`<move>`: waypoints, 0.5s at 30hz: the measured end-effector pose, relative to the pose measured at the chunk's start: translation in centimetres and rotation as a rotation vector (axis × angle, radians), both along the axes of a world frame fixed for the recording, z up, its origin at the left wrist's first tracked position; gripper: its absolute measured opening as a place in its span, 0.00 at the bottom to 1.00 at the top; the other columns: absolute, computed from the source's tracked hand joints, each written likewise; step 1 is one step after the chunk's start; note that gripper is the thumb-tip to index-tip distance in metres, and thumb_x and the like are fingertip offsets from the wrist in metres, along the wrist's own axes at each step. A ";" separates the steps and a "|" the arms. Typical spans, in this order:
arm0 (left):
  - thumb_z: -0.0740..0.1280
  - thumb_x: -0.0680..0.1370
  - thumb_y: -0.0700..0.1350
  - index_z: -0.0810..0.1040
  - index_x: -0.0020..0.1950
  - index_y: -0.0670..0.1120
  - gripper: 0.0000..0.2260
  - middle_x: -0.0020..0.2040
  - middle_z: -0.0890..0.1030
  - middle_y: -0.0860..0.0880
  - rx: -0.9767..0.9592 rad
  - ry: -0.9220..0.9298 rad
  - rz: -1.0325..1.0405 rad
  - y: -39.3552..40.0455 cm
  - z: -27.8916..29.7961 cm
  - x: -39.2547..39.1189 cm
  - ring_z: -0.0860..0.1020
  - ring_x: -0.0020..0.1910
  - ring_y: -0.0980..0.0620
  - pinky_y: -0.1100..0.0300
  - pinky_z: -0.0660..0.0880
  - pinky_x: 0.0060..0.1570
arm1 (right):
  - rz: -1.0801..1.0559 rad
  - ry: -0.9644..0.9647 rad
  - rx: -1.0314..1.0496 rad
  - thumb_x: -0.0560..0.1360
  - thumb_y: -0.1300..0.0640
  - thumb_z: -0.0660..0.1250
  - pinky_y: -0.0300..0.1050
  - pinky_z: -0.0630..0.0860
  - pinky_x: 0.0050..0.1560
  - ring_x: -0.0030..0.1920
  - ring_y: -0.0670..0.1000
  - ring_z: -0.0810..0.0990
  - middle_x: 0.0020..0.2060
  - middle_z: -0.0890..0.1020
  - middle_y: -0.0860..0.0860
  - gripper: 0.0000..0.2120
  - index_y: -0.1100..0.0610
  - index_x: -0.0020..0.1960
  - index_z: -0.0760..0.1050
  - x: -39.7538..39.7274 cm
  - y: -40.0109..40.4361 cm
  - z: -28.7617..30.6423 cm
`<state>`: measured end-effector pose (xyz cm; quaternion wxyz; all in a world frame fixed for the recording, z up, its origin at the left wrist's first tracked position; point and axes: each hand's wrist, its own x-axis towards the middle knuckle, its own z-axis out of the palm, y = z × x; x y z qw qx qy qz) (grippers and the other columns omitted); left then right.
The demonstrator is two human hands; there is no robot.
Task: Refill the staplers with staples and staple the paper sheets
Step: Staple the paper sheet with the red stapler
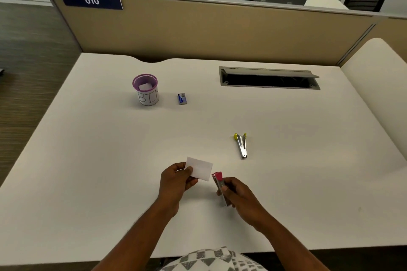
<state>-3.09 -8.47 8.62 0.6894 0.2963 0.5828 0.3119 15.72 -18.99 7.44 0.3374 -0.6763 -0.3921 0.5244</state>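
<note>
Now paper [200, 168] in left fingers [189, 170], stapler [220, 185] right

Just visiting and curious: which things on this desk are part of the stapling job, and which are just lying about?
For the job: paper sheets, pink stapler, yellow stapler, staple box.

Lying about: purple cup marked BIN, cable hatch, sign 010.

Single head-worn wide-angle view, looking forward and down from above the near edge of a white desk [88, 160], hands close at lower centre, partition [198, 28] across the upper frame
</note>
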 end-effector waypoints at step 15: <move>0.68 0.80 0.38 0.81 0.60 0.38 0.10 0.56 0.84 0.41 0.093 0.090 -0.230 -0.9 1.1 2.1 0.83 0.56 0.43 0.46 0.80 0.60 | -0.020 -0.066 0.059 0.85 0.51 0.60 0.44 0.83 0.45 0.43 0.50 0.84 0.48 0.82 0.50 0.07 0.49 0.61 0.72 -1.9 0.7 -0.2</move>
